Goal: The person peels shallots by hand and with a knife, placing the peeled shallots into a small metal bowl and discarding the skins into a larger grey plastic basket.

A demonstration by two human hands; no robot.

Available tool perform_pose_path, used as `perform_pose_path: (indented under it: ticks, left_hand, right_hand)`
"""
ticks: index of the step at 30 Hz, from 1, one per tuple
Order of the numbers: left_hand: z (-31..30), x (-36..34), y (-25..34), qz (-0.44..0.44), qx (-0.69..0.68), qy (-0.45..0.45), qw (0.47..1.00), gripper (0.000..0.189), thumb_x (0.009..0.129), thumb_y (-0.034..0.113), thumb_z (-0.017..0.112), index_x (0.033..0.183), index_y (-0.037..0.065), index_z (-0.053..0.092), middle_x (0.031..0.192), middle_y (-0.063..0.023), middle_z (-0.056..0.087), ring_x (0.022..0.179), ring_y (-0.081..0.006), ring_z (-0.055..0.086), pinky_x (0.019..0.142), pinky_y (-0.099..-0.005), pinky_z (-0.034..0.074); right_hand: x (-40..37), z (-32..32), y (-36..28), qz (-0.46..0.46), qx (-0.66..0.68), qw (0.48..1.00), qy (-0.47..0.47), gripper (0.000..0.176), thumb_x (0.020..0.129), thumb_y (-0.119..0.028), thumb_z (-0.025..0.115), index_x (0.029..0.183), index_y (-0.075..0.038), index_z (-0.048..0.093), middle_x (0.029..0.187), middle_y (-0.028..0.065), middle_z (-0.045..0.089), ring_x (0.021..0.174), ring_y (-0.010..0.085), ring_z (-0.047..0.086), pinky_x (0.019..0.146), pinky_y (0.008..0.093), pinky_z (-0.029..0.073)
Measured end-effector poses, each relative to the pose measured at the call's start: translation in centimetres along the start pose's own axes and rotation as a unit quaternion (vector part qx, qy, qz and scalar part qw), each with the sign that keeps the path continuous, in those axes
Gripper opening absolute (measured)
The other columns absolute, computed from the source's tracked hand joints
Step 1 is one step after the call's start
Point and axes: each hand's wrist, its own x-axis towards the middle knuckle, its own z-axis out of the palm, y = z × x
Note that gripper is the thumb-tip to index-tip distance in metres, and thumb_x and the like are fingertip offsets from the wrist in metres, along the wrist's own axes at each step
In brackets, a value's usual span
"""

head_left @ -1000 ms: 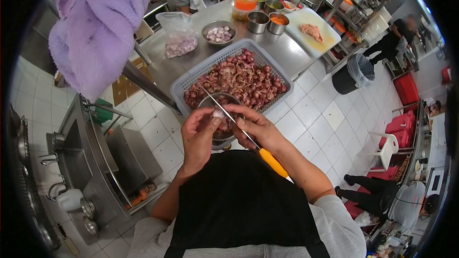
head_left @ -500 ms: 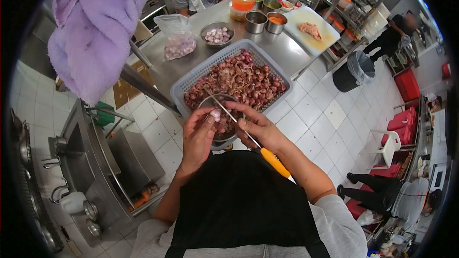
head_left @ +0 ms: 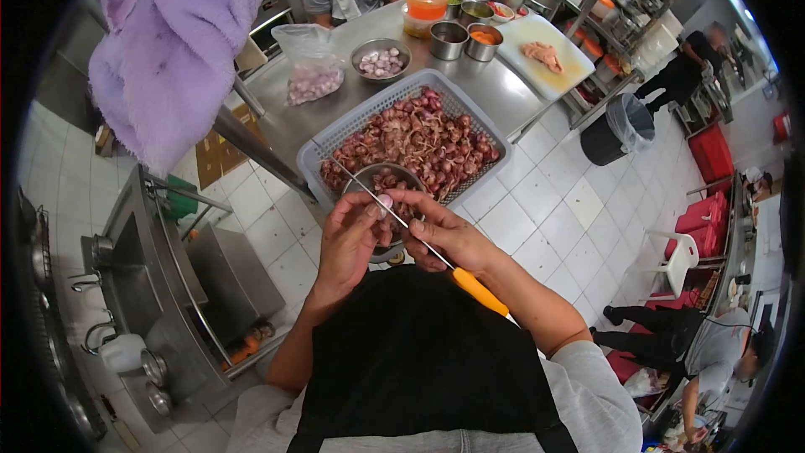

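Observation:
My left hand (head_left: 345,243) pinches a small pale pink shallot (head_left: 385,204) between thumb and fingertips. In my right hand (head_left: 449,239) is a knife (head_left: 480,290) with a yellow handle, gripped near the base of its long thin blade. The blade slants up and left across the shallot, touching it or very close to it. Beneath both hands a metal bowl (head_left: 414,179), partly hidden, holds reddish shallots or skins. It rests at the near side of a grey perforated basket (head_left: 307,157) heaped with unpeeled red shallots (head_left: 419,130).
On the steel table (head_left: 281,126) stand a bowl of peeled shallots (head_left: 381,60), a plastic bag (head_left: 312,75), sauce containers and a cutting board (head_left: 562,46) with raw meat. A purple towel (head_left: 180,50) hangs upper left. Other people work around the room; a bin (head_left: 605,134) stands right.
The knife blade has swung leftward and lies flatter over the shallot. Both hands have dropped slightly toward me, showing more of the bowl. A person at lower right has shifted posture.

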Motion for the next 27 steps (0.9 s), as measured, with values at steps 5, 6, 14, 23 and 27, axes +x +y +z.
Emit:
perform_pose_path:
  ticks: [5,6,14,23,27]
  left_hand:
    - [0.6,-0.2,0.4,0.016,0.036,0.004,0.999,0.023,0.096,0.009,0.057,0.119,0.003,0.054,0.098,-0.0085,0.063,0.079,-0.0162,0.060,0.062,-0.0304,0.047]
    - [0.8,-0.2,0.5,0.016,0.037,0.003,0.999,0.023,0.096,0.009,0.057,0.119,0.003,0.054,0.098,-0.0085,0.063,0.079,-0.0162,0.060,0.062,-0.0304,0.047]
    - [0.2,0.2,0.1,0.014,0.069,0.008,0.998,0.025,0.097,0.011,0.058,0.120,0.003,0.054,0.100,-0.0080,0.063,0.080,-0.0163,0.061,0.062,-0.0303,0.047]
    - [1.2,0.2,-0.6,-0.043,-0.010,0.018,0.999,0.023,0.100,0.016,0.053,0.120,0.005,0.056,0.097,-0.0029,0.062,0.085,-0.0141,0.059,0.066,-0.0284,0.046]
    - [0.8,0.4,-0.8,-0.043,0.008,0.005,0.999,0.023,0.101,0.016,0.052,0.119,0.004,0.058,0.096,-0.0025,0.061,0.083,-0.0135,0.058,0.065,-0.0278,0.046]
  right_hand:
    - [-0.2,-0.3,0.1,0.006,-0.011,1.000,0.015,0.056,0.099,-0.031,0.057,0.149,-0.020,0.034,0.077,-0.0008,0.051,0.057,0.0066,0.045,0.048,0.0214,0.036]
    - [-0.2,-0.3,0.1,0.004,-0.026,0.999,0.026,0.056,0.099,-0.031,0.057,0.149,-0.021,0.034,0.077,-0.0008,0.051,0.057,0.0066,0.045,0.048,0.0215,0.035]
    - [-0.3,-0.6,0.2,0.031,0.031,0.999,0.000,0.058,0.099,-0.034,0.056,0.151,-0.021,0.032,0.077,-0.0006,0.049,0.055,0.0067,0.044,0.048,0.0210,0.035]
    - [0.2,-1.2,0.5,0.047,0.105,0.993,0.003,0.059,0.099,-0.037,0.055,0.151,-0.021,0.032,0.075,-0.0005,0.043,0.053,0.0069,0.042,0.046,0.0202,0.033]
    - [0.2,-1.6,0.5,0.050,0.112,0.992,0.009,0.056,0.100,-0.036,0.054,0.150,-0.020,0.034,0.074,-0.0015,0.043,0.054,0.0070,0.043,0.047,0.0204,0.033]
